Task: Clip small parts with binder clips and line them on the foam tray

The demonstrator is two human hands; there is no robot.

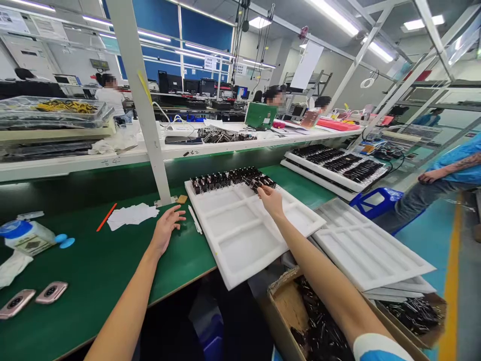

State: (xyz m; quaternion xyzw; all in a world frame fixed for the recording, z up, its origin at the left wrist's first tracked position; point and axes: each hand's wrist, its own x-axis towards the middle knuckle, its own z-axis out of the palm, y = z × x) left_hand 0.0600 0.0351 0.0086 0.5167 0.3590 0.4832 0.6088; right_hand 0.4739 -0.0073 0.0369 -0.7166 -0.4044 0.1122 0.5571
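A white foam tray (244,248) with shallow compartments lies on the green bench in front of me. Small black parts with shiny metal pieces (210,181) stand in rows along its far edge. My right hand (271,201) reaches over the tray, its fingers closed on a small black part (254,184) at the right end of those rows; how many it grips is unclear. To the left of the tray, my left hand (168,231) hovers over the bench with fingers apart and nothing in them.
Below my right arm a cardboard box (285,306) holds many loose black parts. Stacked foam trays (376,245) stand to the right, filled trays (334,168) behind. Paper scraps (131,216), an orange stick (106,217) and a blue-lidded jar (28,235) lie left. A person sits at right.
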